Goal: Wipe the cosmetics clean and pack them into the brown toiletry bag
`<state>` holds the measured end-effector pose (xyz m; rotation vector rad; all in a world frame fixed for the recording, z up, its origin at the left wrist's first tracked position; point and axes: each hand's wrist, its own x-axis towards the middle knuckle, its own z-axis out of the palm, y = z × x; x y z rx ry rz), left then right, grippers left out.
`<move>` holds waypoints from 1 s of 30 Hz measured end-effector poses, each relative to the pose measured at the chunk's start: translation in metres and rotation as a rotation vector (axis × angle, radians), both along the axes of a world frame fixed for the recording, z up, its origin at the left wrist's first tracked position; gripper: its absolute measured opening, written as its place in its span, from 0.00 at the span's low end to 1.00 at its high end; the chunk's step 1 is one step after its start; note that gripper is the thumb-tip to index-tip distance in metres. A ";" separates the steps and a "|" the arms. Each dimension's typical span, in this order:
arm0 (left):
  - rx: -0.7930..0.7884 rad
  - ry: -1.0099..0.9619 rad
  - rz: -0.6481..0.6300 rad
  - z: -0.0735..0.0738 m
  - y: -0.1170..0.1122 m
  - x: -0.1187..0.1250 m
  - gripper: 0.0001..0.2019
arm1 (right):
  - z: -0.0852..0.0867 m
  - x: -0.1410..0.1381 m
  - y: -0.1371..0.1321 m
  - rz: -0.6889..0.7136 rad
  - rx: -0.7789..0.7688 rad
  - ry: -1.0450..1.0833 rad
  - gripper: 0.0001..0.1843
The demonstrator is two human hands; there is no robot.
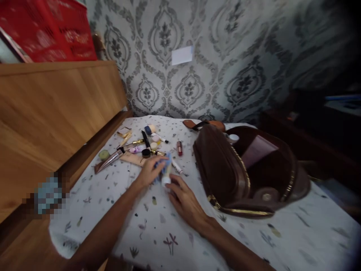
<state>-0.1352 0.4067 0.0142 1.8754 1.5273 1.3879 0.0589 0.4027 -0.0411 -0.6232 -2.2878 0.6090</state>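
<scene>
Here, the left hand (152, 171) pinches a blue cloth (168, 160), the right hand (186, 201) grasping a white-capped bottle (166, 180) (label blurred)

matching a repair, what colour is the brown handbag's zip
The zip is gold-coloured, best seen in the head view.

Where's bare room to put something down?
On the printed tablecloth: between the forearms, and between the left forearm and wooden panel. It's crowded where makeup lies beyond the left hand and the brown handbag stands at right.
</scene>
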 end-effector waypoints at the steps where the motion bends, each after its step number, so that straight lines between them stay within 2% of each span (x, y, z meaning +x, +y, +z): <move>1: -0.010 0.069 -0.058 -0.002 -0.002 0.005 0.09 | 0.001 0.000 0.001 0.008 -0.010 0.022 0.13; 4: -0.019 0.300 -0.142 -0.006 -0.006 0.015 0.11 | 0.004 0.001 0.003 0.005 -0.058 0.087 0.06; 8: 0.006 0.618 -0.107 -0.010 -0.007 0.017 0.15 | 0.006 -0.003 0.004 -0.108 -0.147 0.084 0.03; 12: 0.029 0.619 -0.072 -0.014 -0.006 0.016 0.15 | 0.005 -0.017 0.008 -0.245 -0.171 -0.024 0.11; 15: 0.030 0.642 -0.025 -0.013 -0.004 0.015 0.14 | 0.003 -0.028 0.010 -0.318 -0.135 -0.078 0.14; 17: 0.010 0.660 0.052 -0.010 -0.003 0.009 0.11 | 0.000 -0.032 0.010 -0.345 -0.090 -0.065 0.14; 19: -0.019 0.660 0.191 -0.003 -0.002 -0.006 0.11 | -0.002 -0.033 0.009 -0.335 -0.053 -0.038 0.14; 23: -0.132 0.659 0.600 0.015 -0.004 -0.055 0.20 | -0.003 -0.027 0.008 -0.286 -0.101 0.005 0.16; 25: -0.229 0.684 0.742 0.020 -0.008 -0.080 0.23 | -0.003 -0.025 0.009 -0.273 -0.125 0.040 0.17; 27: -0.329 0.721 0.807 0.020 -0.013 -0.098 0.23 | -0.003 -0.023 0.010 -0.264 -0.126 0.083 0.18; 30: -0.455 0.785 0.812 0.015 -0.020 -0.111 0.22 | -0.004 -0.023 0.012 -0.262 -0.135 0.138 0.18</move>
